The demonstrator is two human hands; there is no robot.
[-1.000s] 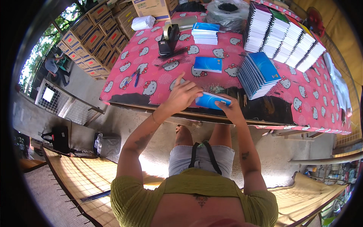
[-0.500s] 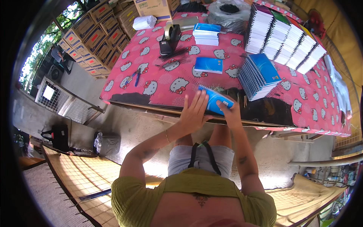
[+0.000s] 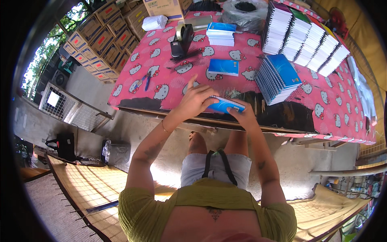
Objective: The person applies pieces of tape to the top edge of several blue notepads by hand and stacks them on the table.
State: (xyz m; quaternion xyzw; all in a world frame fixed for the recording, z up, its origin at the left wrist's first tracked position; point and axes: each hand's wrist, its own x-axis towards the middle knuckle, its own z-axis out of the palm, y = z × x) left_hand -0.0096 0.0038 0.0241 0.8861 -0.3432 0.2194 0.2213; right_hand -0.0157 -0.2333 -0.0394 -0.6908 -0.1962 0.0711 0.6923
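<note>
A small blue spiral notebook [image 3: 226, 105] is tilted up just over the table's near edge. My right hand [image 3: 244, 116] grips its right end, thumb on the blue cover. At the left end, my left hand [image 3: 196, 100] pinches the corner by the bound edge, with the index finger sticking out. Beyond my hands lies a blue-covered pad [image 3: 223, 67]. A short stack of blue-covered pads [image 3: 221, 35] sits farther back. To the right stands a leaning stack of blue spiral notebooks [image 3: 278, 78].
Tall notebook stacks [image 3: 304, 40] fill the back right of the pink table [image 3: 173, 86]. A tape dispenser [image 3: 182, 42], a blue pen [image 3: 147, 81] and a bundle in clear plastic [image 3: 244, 16] lie on it. Cartons [image 3: 98, 40] are piled at far left.
My left hand has gone from lying flat across the notebook to pinching its left end, moving slightly left. The notebook has been tipped up, and my right hand still holds it.
</note>
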